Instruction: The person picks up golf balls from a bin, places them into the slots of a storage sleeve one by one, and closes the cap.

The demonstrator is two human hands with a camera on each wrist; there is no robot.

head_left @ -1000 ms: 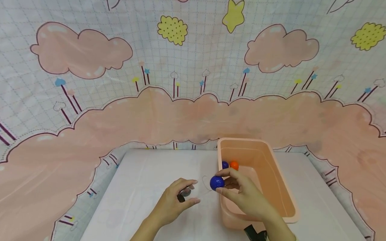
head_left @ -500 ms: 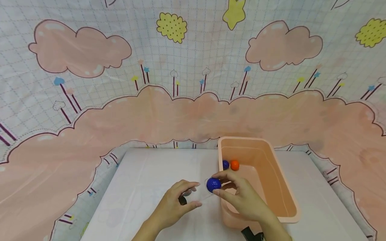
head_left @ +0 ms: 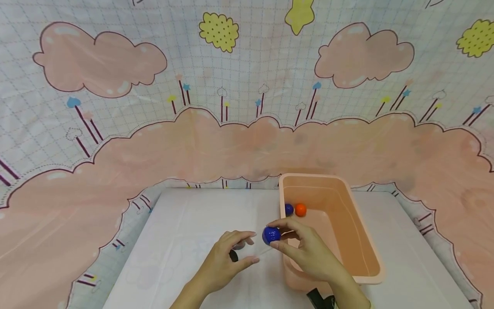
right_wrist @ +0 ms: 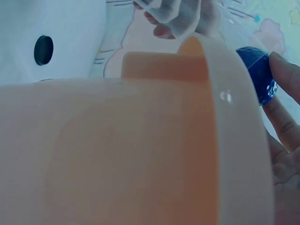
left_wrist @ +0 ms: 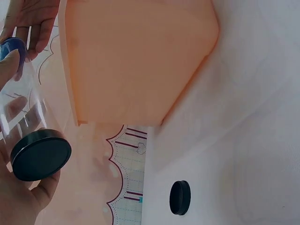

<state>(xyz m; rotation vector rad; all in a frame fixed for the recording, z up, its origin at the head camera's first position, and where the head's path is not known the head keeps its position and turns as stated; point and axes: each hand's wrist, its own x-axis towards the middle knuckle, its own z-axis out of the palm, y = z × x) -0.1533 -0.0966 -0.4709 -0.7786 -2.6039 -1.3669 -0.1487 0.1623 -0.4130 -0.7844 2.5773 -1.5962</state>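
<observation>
My left hand (head_left: 221, 262) holds a clear plastic tube (left_wrist: 38, 105) whose near end carries a black cap (left_wrist: 41, 157). The tube points to the right and is almost invisible in the head view. Between the thumb and fingers of my right hand (head_left: 314, 251) is a blue golf ball (head_left: 271, 235), with a dimpled surface in the right wrist view. The ball is at the tube's far mouth; how far it sits inside, I cannot tell. A peach bin (head_left: 362, 231) stands below and beside my right hand.
Inside the bin, at its far left, lie another blue ball (head_left: 289, 209) and an orange ball (head_left: 301, 209). A loose black lid (left_wrist: 180, 198) stands on the white table (head_left: 193, 214). A patterned cloth (head_left: 239, 150) hangs behind the table.
My right hand has moved slightly left with the blue golf ball, bringing it to the tube's mouth. My left hand has shifted only slightly, still holding the tube.
</observation>
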